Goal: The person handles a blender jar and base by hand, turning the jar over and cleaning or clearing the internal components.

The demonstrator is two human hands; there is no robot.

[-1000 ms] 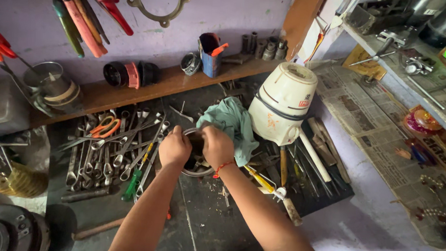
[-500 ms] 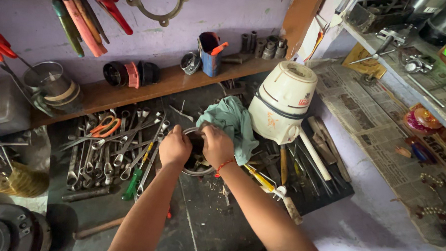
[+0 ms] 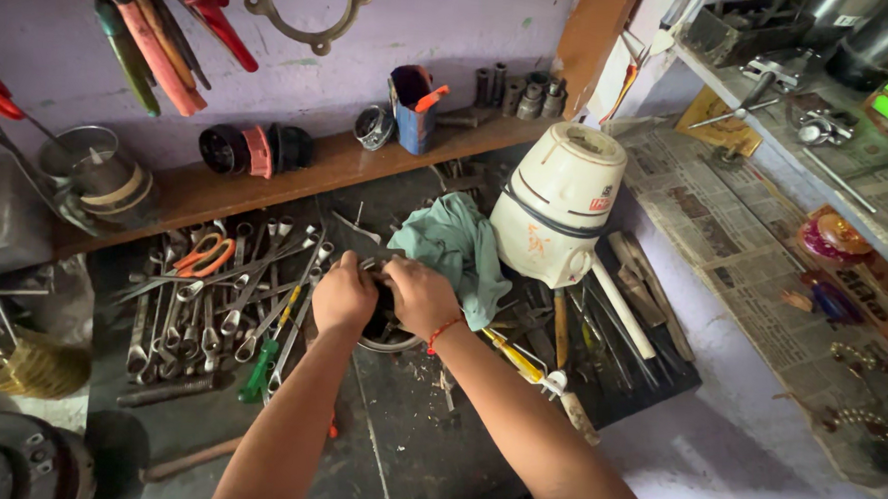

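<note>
Both my hands work over a round metal part (image 3: 392, 339) that sits on the dark workbench (image 3: 436, 429). My left hand (image 3: 343, 295) grips its left side with curled fingers. My right hand (image 3: 420, 294), with a red thread at the wrist, closes on its right side. The hands hide most of the part; only its lower rim shows. A teal rag (image 3: 454, 248) lies just behind my right hand. A cream mixer body (image 3: 559, 203) stands beyond the rag, tilted.
Several wrenches (image 3: 212, 304) and orange-handled scissors (image 3: 202, 256) lie left of the hands. Screwdrivers and a white tube (image 3: 621, 309) lie to the right. A wooden shelf (image 3: 267, 177) holds a blue cup (image 3: 411, 108) and sockets. Newspaper (image 3: 753, 263) covers the ledge at right.
Both hands stay on the round part with only slight shifts of the fingers. Nothing else has moved.
</note>
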